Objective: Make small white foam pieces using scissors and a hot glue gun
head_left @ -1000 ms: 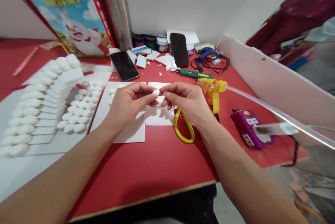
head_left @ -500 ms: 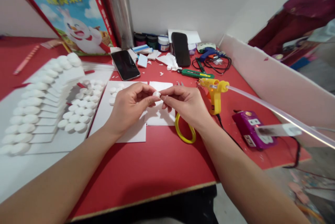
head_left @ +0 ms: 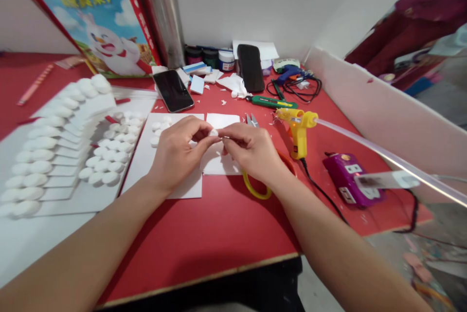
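Note:
A small white round piece (head_left: pixel 213 133) is pinched between the thumb and fingers of my left hand (head_left: pixel 175 151). From the other side, my right hand (head_left: pixel 253 149) has its thumb and forefinger closed at the edge of the same piece. Below them lie a white board (head_left: pixel 184 188) and a smaller white sheet (head_left: pixel 223 120). Several white discs (head_left: pixel 156 132) rest on the board, left of my left hand. Scissors with a yellow handle loop (head_left: pixel 257 192) lie partly hidden under my right hand and wrist.
Rows of white oval pieces (head_left: pixel 40 166) and discs (head_left: pixel 105 161) cover the left side. A yellow glue gun (head_left: pixel 299 132) stands at right near a purple power box (head_left: pixel 352 180). Behind are phones (head_left: pixel 173 90), a green cutter (head_left: pixel 273 102) and a steel bottle (head_left: pixel 160 15).
The white piece has shifted slightly left and turned between my fingers. My right hand has moved a little left and down, showing more of the scissors' blades and an orange-red loop.

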Action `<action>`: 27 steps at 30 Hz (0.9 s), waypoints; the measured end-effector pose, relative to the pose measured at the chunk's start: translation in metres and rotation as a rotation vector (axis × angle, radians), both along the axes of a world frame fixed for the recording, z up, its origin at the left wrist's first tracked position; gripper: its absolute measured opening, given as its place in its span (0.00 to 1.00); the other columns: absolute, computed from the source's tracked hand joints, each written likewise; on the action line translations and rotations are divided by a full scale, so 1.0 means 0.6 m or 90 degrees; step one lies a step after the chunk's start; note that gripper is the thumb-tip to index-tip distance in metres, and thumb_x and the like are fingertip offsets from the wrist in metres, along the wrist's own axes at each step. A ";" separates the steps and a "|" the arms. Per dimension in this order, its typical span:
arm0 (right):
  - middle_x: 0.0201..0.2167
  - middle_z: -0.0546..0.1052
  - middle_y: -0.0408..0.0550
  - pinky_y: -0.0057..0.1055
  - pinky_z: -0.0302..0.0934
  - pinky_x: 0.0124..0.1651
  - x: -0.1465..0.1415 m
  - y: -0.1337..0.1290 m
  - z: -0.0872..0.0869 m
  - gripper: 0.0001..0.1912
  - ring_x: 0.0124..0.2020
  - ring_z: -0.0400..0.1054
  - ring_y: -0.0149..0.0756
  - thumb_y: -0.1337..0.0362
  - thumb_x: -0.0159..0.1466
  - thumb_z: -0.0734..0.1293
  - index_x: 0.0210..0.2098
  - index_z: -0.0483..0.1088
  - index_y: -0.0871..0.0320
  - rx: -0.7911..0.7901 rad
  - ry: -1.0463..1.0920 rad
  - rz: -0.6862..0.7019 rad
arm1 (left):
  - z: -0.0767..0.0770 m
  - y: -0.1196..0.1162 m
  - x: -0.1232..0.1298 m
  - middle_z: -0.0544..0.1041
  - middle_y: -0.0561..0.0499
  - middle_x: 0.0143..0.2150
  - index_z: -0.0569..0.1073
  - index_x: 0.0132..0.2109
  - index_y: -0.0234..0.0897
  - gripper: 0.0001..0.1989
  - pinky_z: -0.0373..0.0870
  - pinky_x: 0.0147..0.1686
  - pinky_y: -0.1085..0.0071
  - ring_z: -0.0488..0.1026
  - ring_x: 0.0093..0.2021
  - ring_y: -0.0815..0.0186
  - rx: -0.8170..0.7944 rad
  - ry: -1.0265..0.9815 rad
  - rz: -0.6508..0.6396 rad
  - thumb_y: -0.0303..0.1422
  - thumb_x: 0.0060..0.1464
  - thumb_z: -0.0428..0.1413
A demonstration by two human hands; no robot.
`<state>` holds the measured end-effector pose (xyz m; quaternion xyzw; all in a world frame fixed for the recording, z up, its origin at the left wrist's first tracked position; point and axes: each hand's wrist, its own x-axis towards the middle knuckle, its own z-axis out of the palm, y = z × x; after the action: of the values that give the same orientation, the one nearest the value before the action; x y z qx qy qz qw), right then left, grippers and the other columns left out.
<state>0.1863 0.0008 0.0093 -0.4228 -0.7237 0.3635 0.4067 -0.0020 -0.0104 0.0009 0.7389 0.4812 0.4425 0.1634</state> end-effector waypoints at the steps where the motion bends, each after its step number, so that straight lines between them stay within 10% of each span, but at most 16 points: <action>1: 0.28 0.80 0.47 0.30 0.66 0.31 0.000 0.000 0.003 0.10 0.27 0.72 0.32 0.69 0.64 0.66 0.38 0.81 0.60 -0.079 0.029 -0.010 | 0.000 0.001 0.000 0.79 0.50 0.36 0.78 0.40 0.39 0.07 0.71 0.39 0.66 0.75 0.36 0.63 0.019 0.019 -0.002 0.38 0.62 0.62; 8: 0.20 0.75 0.40 0.23 0.57 0.23 0.001 0.007 0.009 0.10 0.19 0.62 0.24 0.60 0.56 0.77 0.32 0.78 0.61 -0.347 0.245 -0.012 | 0.004 -0.002 0.006 0.78 0.50 0.37 0.76 0.40 0.39 0.11 0.68 0.38 0.67 0.73 0.35 0.64 -0.039 -0.004 -0.013 0.42 0.61 0.63; 27: 0.28 0.81 0.46 0.23 0.54 0.21 0.009 0.012 0.016 0.11 0.20 0.64 0.23 0.61 0.52 0.79 0.30 0.78 0.61 -0.444 0.337 -0.010 | 0.008 0.015 0.008 0.77 0.51 0.29 0.79 0.33 0.34 0.10 0.70 0.30 0.75 0.71 0.27 0.72 -0.494 -0.610 -0.098 0.32 0.47 0.72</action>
<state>0.1915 0.0080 0.0186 -0.4327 -0.4248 0.6788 0.4141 0.0029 -0.0017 0.0057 0.3774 0.4255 0.5045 0.6496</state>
